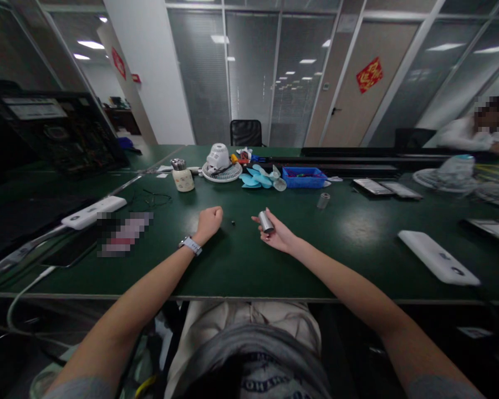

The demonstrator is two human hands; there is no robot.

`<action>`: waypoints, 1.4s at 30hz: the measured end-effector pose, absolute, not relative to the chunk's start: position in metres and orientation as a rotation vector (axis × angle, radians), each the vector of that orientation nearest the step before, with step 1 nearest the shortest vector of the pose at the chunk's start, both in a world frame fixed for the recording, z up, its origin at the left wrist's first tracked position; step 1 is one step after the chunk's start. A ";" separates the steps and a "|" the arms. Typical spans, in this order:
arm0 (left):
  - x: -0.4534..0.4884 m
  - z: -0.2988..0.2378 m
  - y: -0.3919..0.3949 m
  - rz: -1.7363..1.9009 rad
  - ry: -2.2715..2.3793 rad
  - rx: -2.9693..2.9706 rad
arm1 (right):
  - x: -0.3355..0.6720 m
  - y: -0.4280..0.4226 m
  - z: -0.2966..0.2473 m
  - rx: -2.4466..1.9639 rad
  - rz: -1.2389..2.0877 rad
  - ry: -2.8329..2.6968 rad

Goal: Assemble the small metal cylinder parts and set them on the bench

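Between the fingers of my right hand (278,235) is a silvery metal cylinder (266,221), tilted a little above the green table (241,266). My left hand (209,223) is closed in a fist over the table, and whatever it may hold is hidden. A watch (190,245) is on that wrist. On the tabletop between the two hands lies a tiny dark piece (233,223), too small to name. Beyond my right hand stands another metal cylinder (323,200), apart from both hands.
Toward the back are a patterned container with several bits (183,176), a white fan part (220,166), light-blue fan blades (260,177) and a blue tray (304,177). White boxes with cables lie left (95,213) and right (438,257). A person (468,133) sits far right.
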State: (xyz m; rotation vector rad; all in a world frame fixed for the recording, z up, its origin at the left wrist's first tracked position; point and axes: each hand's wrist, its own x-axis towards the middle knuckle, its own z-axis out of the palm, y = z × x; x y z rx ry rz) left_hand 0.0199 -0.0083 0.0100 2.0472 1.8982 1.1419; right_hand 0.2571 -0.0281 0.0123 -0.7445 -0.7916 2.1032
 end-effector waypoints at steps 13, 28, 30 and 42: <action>0.021 0.008 -0.009 1.147 1.884 2.052 | 0.254 -0.030 0.018 -0.906 1.992 -0.641; 0.022 0.012 -0.012 1.158 1.802 2.071 | 0.330 0.021 0.014 -1.277 0.856 -1.340; 0.022 0.011 -0.011 1.137 1.802 2.083 | 0.365 0.032 0.015 -1.523 0.490 -1.478; 0.021 0.010 -0.011 1.123 1.803 2.087 | 0.454 0.041 0.009 -2.200 0.058 -1.383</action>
